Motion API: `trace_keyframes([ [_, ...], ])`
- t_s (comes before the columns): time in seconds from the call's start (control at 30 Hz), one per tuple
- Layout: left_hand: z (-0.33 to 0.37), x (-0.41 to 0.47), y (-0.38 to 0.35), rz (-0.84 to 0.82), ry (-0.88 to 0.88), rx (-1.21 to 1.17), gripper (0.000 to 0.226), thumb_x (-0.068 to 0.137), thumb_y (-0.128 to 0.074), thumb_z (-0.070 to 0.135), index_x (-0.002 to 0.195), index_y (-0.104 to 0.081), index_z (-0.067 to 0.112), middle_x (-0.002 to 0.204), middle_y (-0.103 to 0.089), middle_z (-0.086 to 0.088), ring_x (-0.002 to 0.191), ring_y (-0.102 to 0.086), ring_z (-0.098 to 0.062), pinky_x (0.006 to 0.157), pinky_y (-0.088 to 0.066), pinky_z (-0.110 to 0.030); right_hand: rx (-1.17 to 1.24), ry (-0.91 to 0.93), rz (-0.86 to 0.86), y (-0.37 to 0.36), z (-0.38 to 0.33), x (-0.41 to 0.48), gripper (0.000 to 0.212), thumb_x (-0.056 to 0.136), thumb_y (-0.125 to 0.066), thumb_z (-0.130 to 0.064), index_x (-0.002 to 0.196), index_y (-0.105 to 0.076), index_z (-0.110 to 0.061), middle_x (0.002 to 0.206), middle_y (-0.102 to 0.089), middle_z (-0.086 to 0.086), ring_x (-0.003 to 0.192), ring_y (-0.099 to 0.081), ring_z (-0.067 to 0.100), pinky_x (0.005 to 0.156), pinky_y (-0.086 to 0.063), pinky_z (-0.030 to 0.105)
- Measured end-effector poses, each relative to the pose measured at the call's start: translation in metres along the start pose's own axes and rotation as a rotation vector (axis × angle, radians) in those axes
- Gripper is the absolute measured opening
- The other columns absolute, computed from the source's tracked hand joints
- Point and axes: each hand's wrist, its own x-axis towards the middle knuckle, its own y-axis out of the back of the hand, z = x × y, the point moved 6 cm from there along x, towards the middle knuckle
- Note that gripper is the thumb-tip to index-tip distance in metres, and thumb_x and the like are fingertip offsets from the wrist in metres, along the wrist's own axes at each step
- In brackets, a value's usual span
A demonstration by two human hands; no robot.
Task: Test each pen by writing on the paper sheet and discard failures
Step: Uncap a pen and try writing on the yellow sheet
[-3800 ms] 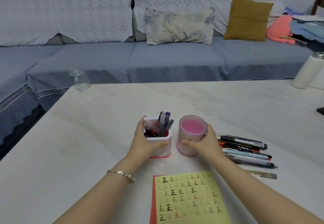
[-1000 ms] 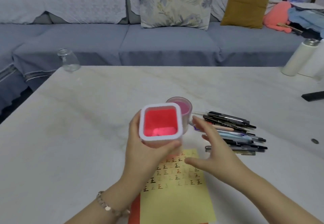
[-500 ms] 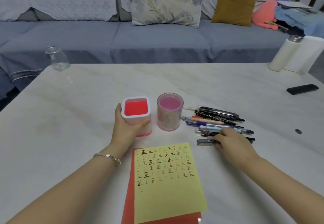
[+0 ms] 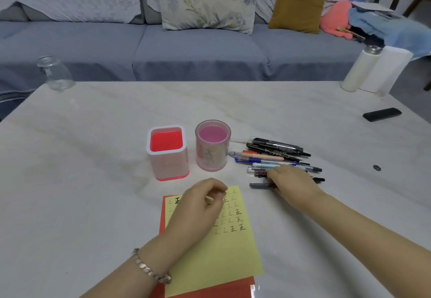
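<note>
A yellow paper sheet (image 4: 210, 258) with rows of written test marks lies on a red sheet near the table's front edge. My left hand (image 4: 200, 204) rests on its upper part, fingers loosely curled, holding nothing. Behind it stand an empty square white-and-red holder (image 4: 168, 158) and, to its right, an empty round pink holder (image 4: 212, 155). Right of the holders lies a pile of several pens (image 4: 275, 151). My right hand (image 4: 291, 183) lies on the pile's near side, fingers curled on a grey pen (image 4: 257, 185) whose end sticks out to the left.
A glass jar (image 4: 54, 74) stands at the far left table corner. At the far right are a white bottle (image 4: 360, 69) and a white block. A black remote (image 4: 382, 114) and a small dark disc (image 4: 376, 167) lie on the right. A sofa runs behind the table.
The square holder was emptied onto the pen pile and set back on the table. My left hand has let go of it and come to the paper. My right hand stays on the grey pen.
</note>
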Motion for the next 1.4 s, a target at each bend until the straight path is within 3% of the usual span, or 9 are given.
trace_keyframes([
  [0.1,0.004,0.001,-0.016,-0.055,0.055,-0.066,0.025,0.089,-0.056,0.010,0.090,-0.057,0.035,0.092,-0.064,0.010,0.083,-0.057,0.002,0.072,-0.045,-0.010,0.239,0.005,0.167,0.019,0.002,-0.009,0.015,0.090,-0.053,-0.018,0.102,-0.061,-0.014,0.104,-0.063,0.003,0.099,-0.057,0.024,0.077,-0.042,0.034],
  [0.33,0.039,-0.011,-0.038,-0.195,0.029,-0.440,0.015,0.096,-0.049,0.021,0.109,-0.056,0.024,0.093,-0.066,0.006,0.079,-0.064,-0.005,0.071,-0.048,-0.017,1.774,-0.150,0.278,0.090,-0.024,-0.058,0.020,0.086,-0.054,0.004,0.089,-0.064,-0.013,0.075,-0.070,-0.005,0.070,-0.064,0.008,0.060,-0.052,0.018],
  [0.47,0.051,-0.024,-0.036,-0.182,-0.031,-0.413,0.021,0.099,-0.040,0.014,0.088,-0.057,0.019,0.057,-0.050,0.011,0.051,-0.046,-0.008,0.056,-0.041,-0.024,1.878,-0.198,0.285,0.093,-0.035,-0.069,0.021,0.090,-0.049,0.003,0.093,-0.064,-0.011,0.073,-0.070,-0.003,0.069,-0.063,0.007,0.060,-0.051,0.018],
  [0.7,0.041,-0.033,-0.020,-0.121,0.011,-0.428,0.014,0.096,-0.048,0.014,0.084,-0.055,0.017,0.061,-0.053,0.007,0.051,-0.046,-0.009,0.054,-0.041,-0.024,1.704,-0.184,0.163,0.083,-0.070,-0.070,0.017,0.091,-0.051,-0.009,0.086,-0.066,-0.014,0.065,-0.066,-0.009,0.064,-0.057,0.000,0.059,-0.045,0.014],
  [0.8,0.032,-0.034,-0.002,0.012,0.011,-0.266,0.005,0.091,-0.055,0.026,0.092,-0.056,0.021,0.080,-0.062,0.009,0.074,-0.059,-0.010,0.071,-0.047,-0.024,1.579,-0.155,0.193,0.084,-0.077,-0.069,0.018,0.094,-0.045,-0.009,0.083,-0.058,-0.012,0.063,-0.064,-0.007,0.066,-0.059,0.004,0.067,-0.047,0.016],
  [0.93,0.036,-0.034,0.033,0.110,-0.272,0.151,0.042,0.092,-0.049,0.026,0.131,-0.036,0.032,0.130,-0.038,0.022,0.118,-0.036,0.010,0.098,-0.029,-0.008,1.356,-0.053,-0.030,0.084,-0.089,-0.069,0.017,0.095,-0.046,-0.017,0.088,-0.060,-0.010,0.047,-0.052,-0.006,0.042,-0.046,0.003,0.044,-0.035,0.010],
  [1.03,0.031,-0.034,0.042,0.147,-0.485,0.469,0.060,0.087,-0.046,0.037,0.140,-0.028,0.016,0.141,-0.036,0.005,0.128,-0.031,-0.006,0.106,-0.017,-0.014,1.239,-0.029,-0.070,0.094,-0.085,-0.066,0.019,0.094,-0.049,-0.022,0.088,-0.066,-0.022,0.047,-0.048,-0.010,0.045,-0.043,0.004,0.048,-0.035,0.013],
  [1.27,0.022,-0.037,0.030,0.082,-0.517,0.425,0.040,0.087,-0.043,0.033,0.125,-0.040,0.020,0.109,-0.063,-0.005,0.096,-0.052,-0.012,0.081,-0.039,-0.024,0.897,0.106,-0.293,0.102,-0.090,-0.061,0.015,0.090,-0.053,-0.034,0.092,-0.068,-0.033,0.057,-0.058,-0.013,0.053,-0.044,0.005,0.056,-0.037,0.023],
  [1.4,0.013,-0.036,0.025,0.097,-0.552,0.525,0.024,0.088,-0.040,0.026,0.104,-0.055,0.017,0.078,-0.059,0.002,0.073,-0.044,-0.010,0.064,-0.033,-0.023,1.453,0.170,-0.521,0.108,-0.089,-0.065,0.038,0.074,-0.075,-0.027,0.111,-0.062,-0.030,0.090,-0.073,0.003,0.070,-0.064,0.015,0.067,-0.049,0.022],
])
